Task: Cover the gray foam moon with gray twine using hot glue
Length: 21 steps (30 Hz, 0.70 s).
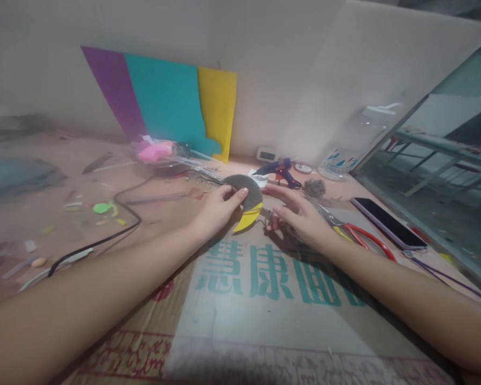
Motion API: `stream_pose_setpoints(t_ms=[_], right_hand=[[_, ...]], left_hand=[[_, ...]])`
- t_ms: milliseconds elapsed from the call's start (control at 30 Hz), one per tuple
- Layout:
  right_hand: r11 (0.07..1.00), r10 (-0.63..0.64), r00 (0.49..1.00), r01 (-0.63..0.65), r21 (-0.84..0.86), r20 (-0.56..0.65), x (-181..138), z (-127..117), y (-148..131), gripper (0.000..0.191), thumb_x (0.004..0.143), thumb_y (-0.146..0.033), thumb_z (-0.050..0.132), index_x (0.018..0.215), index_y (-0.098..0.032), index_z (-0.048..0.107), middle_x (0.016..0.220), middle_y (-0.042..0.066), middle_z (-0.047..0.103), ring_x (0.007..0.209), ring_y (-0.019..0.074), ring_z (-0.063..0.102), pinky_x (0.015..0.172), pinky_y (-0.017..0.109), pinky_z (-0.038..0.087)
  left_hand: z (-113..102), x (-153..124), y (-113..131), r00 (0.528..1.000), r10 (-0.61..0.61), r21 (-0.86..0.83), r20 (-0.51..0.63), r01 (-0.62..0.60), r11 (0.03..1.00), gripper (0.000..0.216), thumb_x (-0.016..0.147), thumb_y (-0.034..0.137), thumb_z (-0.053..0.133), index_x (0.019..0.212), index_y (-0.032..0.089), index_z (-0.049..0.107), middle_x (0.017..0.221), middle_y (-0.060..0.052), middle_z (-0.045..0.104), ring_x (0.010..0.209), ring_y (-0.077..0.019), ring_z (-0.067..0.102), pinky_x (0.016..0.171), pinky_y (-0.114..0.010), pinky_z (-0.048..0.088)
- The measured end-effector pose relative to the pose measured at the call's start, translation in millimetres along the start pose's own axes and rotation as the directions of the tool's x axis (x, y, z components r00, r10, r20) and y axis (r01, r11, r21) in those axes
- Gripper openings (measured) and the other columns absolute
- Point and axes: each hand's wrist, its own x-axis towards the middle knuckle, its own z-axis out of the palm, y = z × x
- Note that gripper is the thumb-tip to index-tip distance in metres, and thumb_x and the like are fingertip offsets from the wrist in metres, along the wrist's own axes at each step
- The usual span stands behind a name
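Observation:
My left hand (219, 208) pinches a crescent-shaped piece of grey and yellow craft foam (248, 203), thumb on top, holding it just above the cardboard sheet (264, 305). My right hand (294, 214) hovers beside the crescent's right side with its fingers stretched out and apart, holding nothing. A blue glue gun (278, 170) lies just beyond both hands.
Purple, teal and yellow foam sheets (168, 101) lean on the wall. Red-handled scissors (353, 230) and a phone (388, 222) lie to the right, by a glass edge. A black cable (116, 230), a pink bundle (156, 152), a plastic bottle (344, 155) and foam scraps litter the table.

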Motion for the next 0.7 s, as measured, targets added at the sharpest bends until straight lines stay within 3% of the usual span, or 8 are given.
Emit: stream_pose_setpoints(t_ms=[67, 100, 233, 333, 467, 700], right_hand=[[0.997, 0.001, 0.996, -0.008, 0.072, 0.092, 1, 1, 5, 0.055, 0.085, -0.031, 0.064, 0.136, -0.028, 0.044, 0.126, 0.009, 0.062, 0.059, 0.0101, 0.062, 0.064, 0.035, 0.058], [0.994, 0.001, 0.991, -0.016, 0.112, 0.132, 2, 1, 8, 0.061, 0.083, -0.032, 0.067, 0.139, -0.029, 0.041, 0.127, 0.009, 0.061, 0.058, 0.0090, 0.061, 0.066, 0.035, 0.059], [0.989, 0.046, 0.987, -0.067, 0.134, 0.155, 4, 0, 12, 0.070, 0.079, -0.027, 0.072, 0.140, -0.023, 0.040, 0.082, -0.001, 0.067, 0.063, 0.0109, 0.061, 0.070, 0.031, 0.057], [0.997, 0.072, 0.993, -0.073, 0.010, 0.091, 6, -3, 12, 0.058, 0.079, -0.030, 0.070, 0.133, -0.019, 0.049, 0.068, -0.004, 0.060, 0.062, 0.0126, 0.061, 0.061, 0.027, 0.053], [0.985, 0.046, 0.998, -0.040, -0.167, 0.030, 8, -6, 17, 0.040, 0.080, -0.039, 0.069, 0.112, -0.016, 0.065, 0.074, 0.000, 0.063, 0.063, 0.0128, 0.058, 0.060, 0.027, 0.049], [0.976, 0.043, 0.999, -0.039, -0.216, 0.013, 6, -4, 13, 0.029, 0.080, -0.043, 0.066, 0.090, -0.015, 0.067, 0.072, 0.000, 0.062, 0.062, 0.0116, 0.054, 0.057, 0.025, 0.045]], left_hand=[[-1, -1, 3, 1.000, -0.001, 0.001, 0.013, 0.001, 1.000, 0.039, 0.083, 0.055, 0.058, 0.069, 0.018, 0.057, 0.063, 0.001, 0.059, 0.060, -0.0133, 0.052, 0.059, -0.025, 0.038], [-1, -1, 4, 1.000, -0.001, 0.002, 0.017, 0.001, 1.000, 0.039, 0.083, 0.055, 0.059, 0.069, 0.018, 0.057, 0.063, 0.001, 0.059, 0.060, -0.0133, 0.052, 0.059, -0.025, 0.038], [-1, -3, 8, 0.999, 0.000, 0.015, 0.035, -0.001, 1.000, 0.038, 0.083, 0.053, 0.059, 0.067, 0.018, 0.056, 0.061, 0.002, 0.058, 0.059, -0.0128, 0.051, 0.060, -0.025, 0.038], [-1, -3, 9, 0.999, -0.002, 0.031, 0.042, 0.000, 1.000, 0.039, 0.083, 0.053, 0.058, 0.066, 0.019, 0.056, 0.061, 0.001, 0.059, 0.059, -0.0133, 0.052, 0.060, -0.025, 0.039], [0, -4, 11, 0.999, -0.015, 0.079, 0.052, 0.011, 0.997, 0.039, 0.082, 0.054, 0.058, 0.064, 0.019, 0.058, 0.061, 0.000, 0.059, 0.061, -0.0149, 0.054, 0.060, -0.026, 0.038], [3, -8, 17, 0.990, -0.043, 0.123, 0.136, 0.026, 0.992, 0.036, 0.080, 0.049, 0.060, 0.061, 0.018, 0.054, 0.056, 0.001, 0.056, 0.056, -0.0136, 0.051, 0.055, -0.026, 0.037]])
